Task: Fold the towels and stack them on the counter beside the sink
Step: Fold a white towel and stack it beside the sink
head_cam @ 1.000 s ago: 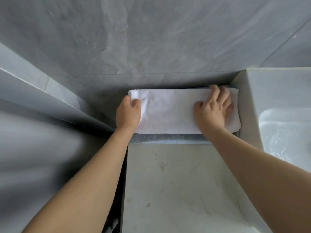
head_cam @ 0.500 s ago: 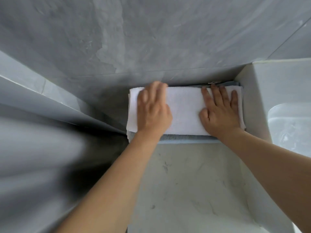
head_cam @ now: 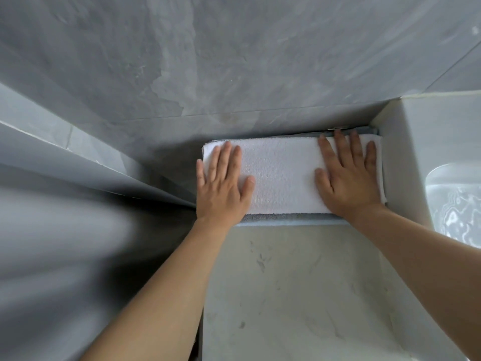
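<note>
Forearms reach in from the near edge of the view across a pale marbled worktop [head_cam: 299, 295], whose bare surface nearest the camera carries a few faint marks. Farther in, at the back of the worktop, lies a folded white towel [head_cam: 283, 175], a long flat rectangle running left to right. It tops a stack: beneath it a grey towel [head_cam: 283, 218] shows as a thin strip along the white towel's near edge and again at its far right corner.

On the white towel's left end rests the left hand [head_cam: 221, 186], palm down, its fingers [head_cam: 224, 160] straight and slightly spread, thumb out to the right; it holds nothing and lies flat on the cloth. On the white towel's right end the right hand [head_cam: 348, 178] lies the same way, fingers [head_cam: 339, 147] straight and fanned, their tips reaching the towel's far edge.

Just right of the white towel rises the white side wall of the sink [head_cam: 406, 162], with its basin beyond it. Behind the white towel stands a grey stone-patterned wall [head_cam: 234, 61], the stack close against its foot.
</note>
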`<state>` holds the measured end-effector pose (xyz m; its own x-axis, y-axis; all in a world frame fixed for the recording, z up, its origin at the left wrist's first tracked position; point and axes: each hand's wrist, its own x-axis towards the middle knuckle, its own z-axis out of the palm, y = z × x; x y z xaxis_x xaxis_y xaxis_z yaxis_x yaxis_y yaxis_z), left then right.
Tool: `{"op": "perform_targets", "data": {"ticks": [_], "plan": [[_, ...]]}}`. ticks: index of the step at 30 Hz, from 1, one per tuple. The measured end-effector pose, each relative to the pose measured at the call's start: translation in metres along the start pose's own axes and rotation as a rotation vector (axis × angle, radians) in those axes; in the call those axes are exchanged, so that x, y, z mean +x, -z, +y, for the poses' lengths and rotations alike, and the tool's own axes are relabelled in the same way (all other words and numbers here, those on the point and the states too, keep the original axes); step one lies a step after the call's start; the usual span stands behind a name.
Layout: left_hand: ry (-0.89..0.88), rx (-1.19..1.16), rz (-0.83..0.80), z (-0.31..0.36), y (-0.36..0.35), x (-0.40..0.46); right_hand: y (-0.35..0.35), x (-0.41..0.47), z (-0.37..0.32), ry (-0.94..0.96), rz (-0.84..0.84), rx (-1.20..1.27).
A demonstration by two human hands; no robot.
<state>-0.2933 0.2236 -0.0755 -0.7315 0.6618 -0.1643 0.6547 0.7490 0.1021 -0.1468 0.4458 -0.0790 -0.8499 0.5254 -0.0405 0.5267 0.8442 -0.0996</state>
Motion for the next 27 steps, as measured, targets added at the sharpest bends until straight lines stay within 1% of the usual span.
{"op": "perform_targets", "data": {"ticks": [4,9,12,14,16,19,22,24,27], "plan": [[0.018,-0.052,-0.053,-0.003,0.005,0.001,-0.001,0.000,-0.001,-0.003,0.003,0.001],[0.053,-0.081,-0.101,-0.001,0.013,0.002,0.008,-0.016,0.002,-0.074,-0.029,-0.059],[0.088,-0.033,-0.141,0.000,0.022,-0.001,0.017,-0.036,-0.001,-0.141,-0.105,-0.084],[0.103,0.017,-0.098,0.002,0.028,-0.011,0.024,-0.054,-0.009,-0.182,-0.135,-0.036],[0.081,0.022,-0.005,0.008,0.030,-0.032,0.032,-0.077,-0.017,-0.158,-0.123,0.024],[0.012,-0.032,0.094,0.021,0.026,-0.075,0.044,-0.122,-0.026,-0.043,-0.106,0.150],[-0.018,-0.063,0.097,0.037,0.015,-0.121,0.049,-0.171,-0.033,0.027,-0.163,0.205],[-0.048,-0.101,0.090,0.049,0.007,-0.150,0.049,-0.202,-0.034,0.043,-0.201,0.208],[-0.107,-0.134,0.066,0.067,-0.001,-0.179,0.050,-0.236,-0.030,0.036,-0.210,0.259]]}}
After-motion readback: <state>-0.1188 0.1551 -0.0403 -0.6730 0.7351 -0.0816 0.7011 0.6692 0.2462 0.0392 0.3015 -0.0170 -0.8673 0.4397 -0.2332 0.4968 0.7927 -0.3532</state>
